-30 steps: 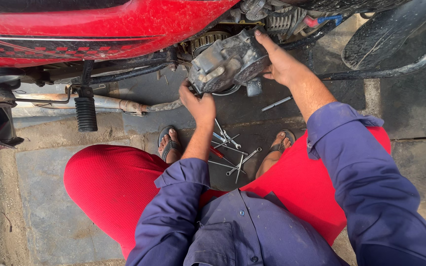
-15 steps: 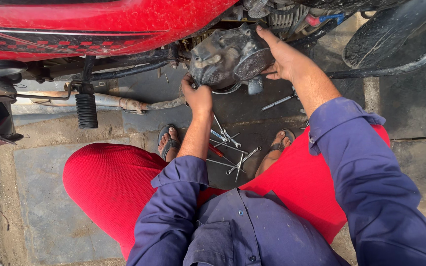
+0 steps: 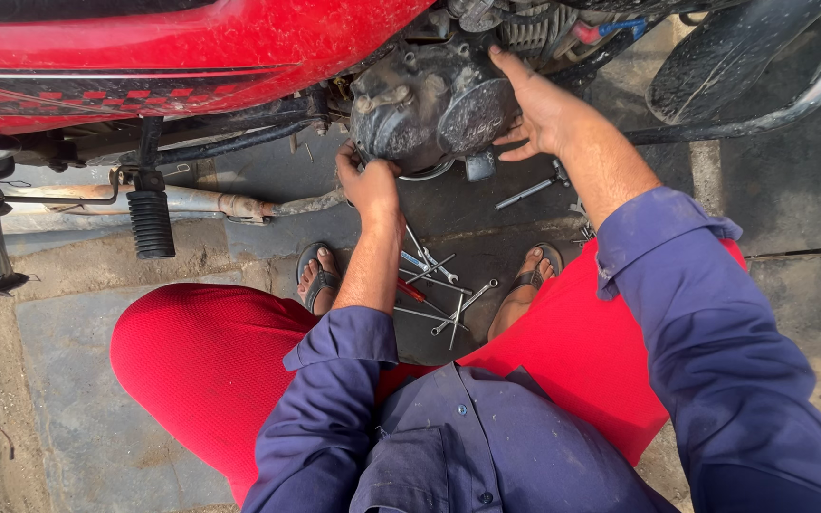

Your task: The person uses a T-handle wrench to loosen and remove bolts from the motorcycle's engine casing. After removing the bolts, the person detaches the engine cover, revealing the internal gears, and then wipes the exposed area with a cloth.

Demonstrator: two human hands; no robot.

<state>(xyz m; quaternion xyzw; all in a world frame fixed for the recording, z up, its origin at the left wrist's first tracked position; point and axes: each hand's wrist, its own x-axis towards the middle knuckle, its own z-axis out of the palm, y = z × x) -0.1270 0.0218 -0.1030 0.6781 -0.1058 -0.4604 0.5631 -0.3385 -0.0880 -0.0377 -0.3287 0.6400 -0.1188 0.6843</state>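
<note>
— Well, what fills the top of the frame?
— Glossy red motorcycle bodywork (image 3: 173, 57), smooth and curved, running from the upper left toward the centre. Under it, a ribbed black rubber footpeg (image 3: 151, 223) and a rusty metal exhaust pipe (image 3: 230, 202).
— And the hands?
— Both are on the engine cover (image 3: 425, 104), a grimy, dull grey rounded metal casing at upper centre. The right hand (image 3: 548, 114) lies flat against its right side, fingers spread over the domed face. The left hand (image 3: 371, 180) is curled tight at its lower left edge; whether it pinches anything, I cannot tell.
— Below that?
— Red textured trousers (image 3: 201, 361), blue cloth sleeves, sandalled feet on stained concrete ground (image 3: 59, 380).
— Smallest things?
— Thin shiny spanners (image 3: 439, 285) scattered between the feet, and one slim metal tool (image 3: 529, 190) lying just under the cover.
</note>
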